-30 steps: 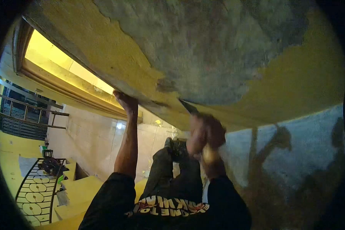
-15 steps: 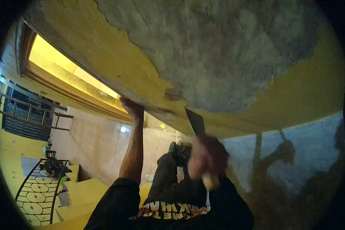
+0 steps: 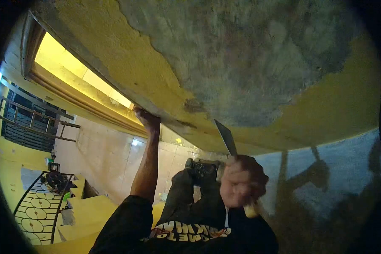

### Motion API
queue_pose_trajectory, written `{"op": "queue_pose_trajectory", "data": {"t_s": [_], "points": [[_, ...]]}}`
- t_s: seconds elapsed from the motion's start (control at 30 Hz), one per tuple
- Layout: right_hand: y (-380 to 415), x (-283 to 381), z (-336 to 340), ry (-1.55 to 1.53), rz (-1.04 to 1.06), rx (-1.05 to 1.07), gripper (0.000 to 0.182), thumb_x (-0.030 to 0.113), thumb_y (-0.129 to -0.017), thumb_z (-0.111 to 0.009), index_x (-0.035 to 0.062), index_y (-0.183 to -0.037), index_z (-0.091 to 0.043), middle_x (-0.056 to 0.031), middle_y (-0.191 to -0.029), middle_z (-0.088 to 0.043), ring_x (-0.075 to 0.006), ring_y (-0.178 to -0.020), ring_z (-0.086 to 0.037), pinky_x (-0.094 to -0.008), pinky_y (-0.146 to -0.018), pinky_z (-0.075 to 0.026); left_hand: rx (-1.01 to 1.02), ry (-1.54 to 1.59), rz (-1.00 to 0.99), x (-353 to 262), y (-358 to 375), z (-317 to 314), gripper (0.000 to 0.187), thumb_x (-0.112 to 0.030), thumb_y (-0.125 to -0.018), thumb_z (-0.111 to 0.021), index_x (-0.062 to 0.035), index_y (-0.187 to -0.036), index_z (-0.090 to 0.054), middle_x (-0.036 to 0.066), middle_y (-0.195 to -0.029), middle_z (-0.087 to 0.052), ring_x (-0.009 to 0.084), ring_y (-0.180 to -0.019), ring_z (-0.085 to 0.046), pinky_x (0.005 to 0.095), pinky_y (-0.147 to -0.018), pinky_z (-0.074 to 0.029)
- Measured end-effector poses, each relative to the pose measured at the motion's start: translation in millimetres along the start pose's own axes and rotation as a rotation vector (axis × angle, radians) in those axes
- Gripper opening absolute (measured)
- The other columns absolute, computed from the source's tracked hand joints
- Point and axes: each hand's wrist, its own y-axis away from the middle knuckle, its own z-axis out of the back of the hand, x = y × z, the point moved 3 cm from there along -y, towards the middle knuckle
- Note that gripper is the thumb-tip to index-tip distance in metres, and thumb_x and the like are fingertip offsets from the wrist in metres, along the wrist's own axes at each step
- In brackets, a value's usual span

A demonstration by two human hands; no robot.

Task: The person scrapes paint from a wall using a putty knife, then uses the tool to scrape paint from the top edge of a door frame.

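My right hand is closed around a scraper; its flat metal blade points up toward the wall and its light-coloured handle sticks out below my fist. The blade looks apart from the wall. On the wall, a grey patch of bare plaster is bordered by yellow paint. My left hand, arm stretched out, grips the edge of the wooden frame around a lit opening. Its fingertips are partly hidden.
Below me is a tiled floor with paint flakes. A metal railing stands beside yellow steps at lower left. A ladder-like frame is at far left. A bluish-grey wall section on the right carries shadows.
My right hand and the scraper have moved right and slightly down, and the blade shows more sharply. My left hand stays on the frame; the view has shifted slightly.
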Motion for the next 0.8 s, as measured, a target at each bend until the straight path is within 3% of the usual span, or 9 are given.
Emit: {"op": "queue_pose_trajectory", "data": {"t_s": [0.17,0.23,0.27,0.33,0.37,0.47,0.6,0.73,0.8], "points": [[9,5,4,-0.011,-0.149,0.1,0.025,0.028,-0.082,-0.055,0.0039,-0.088,-0.051,-0.0052,-0.058,-0.049,-0.0148,-0.043,-0.039,-0.031,-0.04,-0.037,0.053,-0.185,-0.045,11,10,13,0.027,-0.005,-0.062,-0.064,0.0008,-0.08,-0.044,0.009,-0.079,-0.048,0.0232,-0.074,-0.049,0.034,-0.068,-0.043],[4,-12,11,-0.041,-0.172,0.172,0.035,0.034,-0.081,-0.059,0.0041,-0.095,-0.052,-0.004,-0.064,-0.051,-0.0137,-0.046,-0.041,-0.0296,-0.042,-0.037,0.136,-0.154,-0.015,2,5,0,0.047,-0.027,-0.086,-0.052,-0.0004,-0.12,-0.032,0.016,-0.117,-0.041,0.0261,-0.111,-0.038,0.04,-0.1,-0.028],[14,-9,16,-0.039,-0.233,0.185,0.039,0.038,-0.08,-0.061,0.0041,-0.099,-0.052,-0.0035,-0.067,-0.052,-0.0131,-0.048,-0.042,-0.029,-0.043,-0.037,0.159,-0.175,0.003,-3,13,11,0.047,-0.027,-0.086,-0.052,-0.0004,-0.12,-0.032,0.016,-0.117,-0.041,0.0261,-0.111,-0.038,0.04,-0.1,-0.028],[17,-28,27,-0.058,-0.279,0.244,0.05,0.044,-0.078,-0.065,0.0043,-0.106,-0.053,-0.0023,-0.074,-0.053,-0.012,-0.052,-0.044,-0.0276,-0.045,-0.037,-0.076,0.208,0.224,2,-1,1,0.024,-0.017,-0.072,-0.057,0.0043,-0.078,-0.047,0.013,-0.077,-0.05,0.0241,-0.075,-0.048,0.037,-0.065,-0.04],[25,-34,22,-0.043,-0.309,0.227,0.05,0.044,-0.078,-0.065,0.0043,-0.106,-0.053,-0.0023,-0.074,-0.053,-0.012,-0.052,-0.044,-0.0276,-0.045,-0.037,-0.101,-0.26,-0.047,-3,1,4,0.03,-0.024,-0.076,-0.056,0.005,-0.078,-0.049,0.014,-0.076,-0.05,0.0247,-0.075,-0.047,0.0373,-0.065,-0.039],[9,-57,-8,-0.528,0.059,0.621,0.038,0.037,-0.082,-0.059,0.0055,-0.102,-0.055,-0.0025,-0.074,-0.054,-0.0127,-0.056,-0.048,-0.029,-0.048,-0.04,-0.104,-0.283,-0.197,5,0,1,0.03,-0.025,-0.076,-0.055,0.0032,-0.077,-0.044,0.011,-0.074,-0.046,0.0236,-0.073,-0.044,0.0358,-0.067,-0.038],[14,-64,-19,-1.142,0.579,1.103,0.025,0.029,-0.086,-0.051,0.0072,-0.096,-0.057,-0.0029,-0.074,-0.056,-0.0137,-0.062,-0.053,-0.0307,-0.053,-0.045,-0.107,-0.06,-0.01,-7,-14,-7,0.03,-0.026,-0.077,-0.053,0.0014,-0.074,-0.04,0.011,-0.075,-0.045,0.0222,-0.073,-0.043,0.036,-0.067,-0.038],[53,-52,19,-1.477,0.195,1.086,0.015,0.019,-0.084,-0.053,0.0067,-0.076,-0.053,-0.0041,-0.063,-0.053,-0.0167,-0.052,-0.049,-0.0328,-0.047,-0.039,-0.097,-0.372,-0.117,20,9,6,0.043,-0.041,-0.084,-0.042,0.001,-0.075,-0.041,0.014,-0.076,-0.049,0.0226,-0.075,-0.047,0.0381,-0.065,-0.039],[61,-50,31,-1.679,-0.047,1.092,0.02,0.013,-0.082,-0.055,0.0064,-0.063,-0.05,-0.005,-0.056,-0.051,-0.0188,-0.045,-0.046,-0.0341,-0.044,-0.036,-0.063,0.025,0.139,-16,-3,-1,0.049,-0.047,-0.086,-0.035,0.0009,-0.077,-0.04,0.011,-0.072,-0.047,0.0221,-0.071,-0.046,0.0374,-0.064,-0.04]]}}
